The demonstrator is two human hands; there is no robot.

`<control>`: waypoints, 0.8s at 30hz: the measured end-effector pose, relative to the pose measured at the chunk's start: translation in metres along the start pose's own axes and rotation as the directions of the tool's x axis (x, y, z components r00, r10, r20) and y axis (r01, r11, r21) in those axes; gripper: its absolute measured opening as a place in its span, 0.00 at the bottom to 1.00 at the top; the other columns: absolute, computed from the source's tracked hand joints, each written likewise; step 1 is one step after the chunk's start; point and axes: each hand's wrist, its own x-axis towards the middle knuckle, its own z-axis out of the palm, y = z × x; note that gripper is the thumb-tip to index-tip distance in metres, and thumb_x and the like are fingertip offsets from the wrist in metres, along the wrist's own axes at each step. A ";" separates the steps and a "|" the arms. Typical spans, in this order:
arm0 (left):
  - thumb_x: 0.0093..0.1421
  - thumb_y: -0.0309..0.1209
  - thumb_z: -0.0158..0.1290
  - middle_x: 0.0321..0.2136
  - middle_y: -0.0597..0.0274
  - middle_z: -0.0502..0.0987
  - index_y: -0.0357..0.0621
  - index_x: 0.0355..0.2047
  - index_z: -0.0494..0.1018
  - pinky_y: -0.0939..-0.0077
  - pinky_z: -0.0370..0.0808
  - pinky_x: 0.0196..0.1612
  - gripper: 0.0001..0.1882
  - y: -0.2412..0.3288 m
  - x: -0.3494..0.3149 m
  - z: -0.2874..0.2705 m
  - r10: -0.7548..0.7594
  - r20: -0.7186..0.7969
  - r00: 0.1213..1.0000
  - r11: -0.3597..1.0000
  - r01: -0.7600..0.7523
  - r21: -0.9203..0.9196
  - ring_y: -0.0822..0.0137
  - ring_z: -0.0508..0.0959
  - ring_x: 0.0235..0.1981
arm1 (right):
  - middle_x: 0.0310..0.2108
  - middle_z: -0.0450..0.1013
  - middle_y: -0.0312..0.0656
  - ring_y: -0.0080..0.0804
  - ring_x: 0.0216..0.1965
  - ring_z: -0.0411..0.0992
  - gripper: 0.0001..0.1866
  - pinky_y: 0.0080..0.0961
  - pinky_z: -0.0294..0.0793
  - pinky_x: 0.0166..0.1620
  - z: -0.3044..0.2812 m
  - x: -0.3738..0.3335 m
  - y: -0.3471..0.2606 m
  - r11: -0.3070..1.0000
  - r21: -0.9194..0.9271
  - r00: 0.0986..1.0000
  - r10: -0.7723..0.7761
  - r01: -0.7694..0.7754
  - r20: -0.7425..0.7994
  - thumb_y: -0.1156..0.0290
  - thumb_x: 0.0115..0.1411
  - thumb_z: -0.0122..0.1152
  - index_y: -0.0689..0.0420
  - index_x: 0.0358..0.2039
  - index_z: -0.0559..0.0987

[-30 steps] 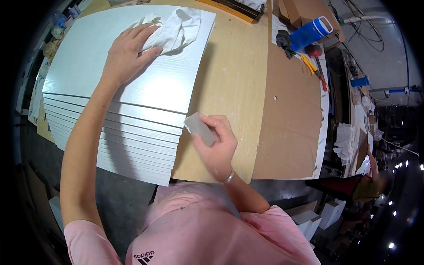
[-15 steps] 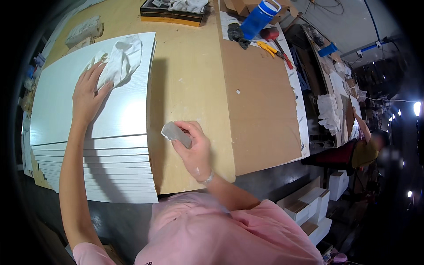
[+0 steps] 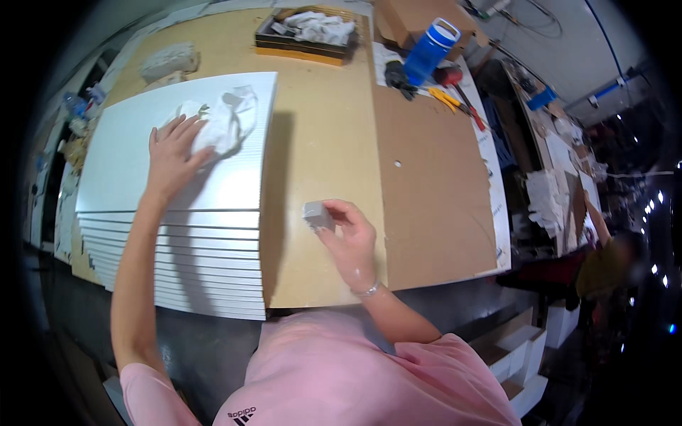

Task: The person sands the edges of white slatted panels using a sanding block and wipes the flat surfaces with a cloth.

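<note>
A stack of white panels (image 3: 121, 163) lies on the left of the worktable, with its near edges fanned out in steps. On the top panel is a crumpled white cloth (image 3: 236, 122). My left hand (image 3: 175, 157) lies on the cloth's left part, fingers stretched and slightly apart, palm down. In my right hand (image 3: 353, 248) is a small grey block, like a sanding block (image 3: 315, 213), pinched between thumb and fingers. That hand is over the bare wood to the right of the stack.
Behind the stack lies a whitish wrapped block (image 3: 169, 62). A black and yellow box (image 3: 302, 53) with rags stands at the back. At the right are brown cardboard (image 3: 433, 192), a blue bottle (image 3: 430, 51), a dark glove (image 3: 400, 79), yellow pliers (image 3: 445, 99) and a red-headed mallet (image 3: 449, 76). Another person (image 3: 604, 266) works at far right.
The whole view has shifted, so the table sits further right and lower. My left hand's fingers are flatter on the cloth. The block in my right hand has turned.
</note>
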 end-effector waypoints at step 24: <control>0.52 0.17 0.55 0.42 0.62 0.77 0.35 0.50 0.75 0.75 0.72 0.51 0.22 0.100 -0.275 -0.094 -0.809 -0.053 0.586 0.337 0.388 -0.858 0.65 0.77 0.43 | 0.52 0.70 0.50 0.52 0.56 0.65 0.27 0.42 0.66 0.60 0.141 0.073 -0.045 0.755 -0.224 0.681 -0.367 0.616 0.634 0.70 0.49 0.70 0.57 0.52 0.77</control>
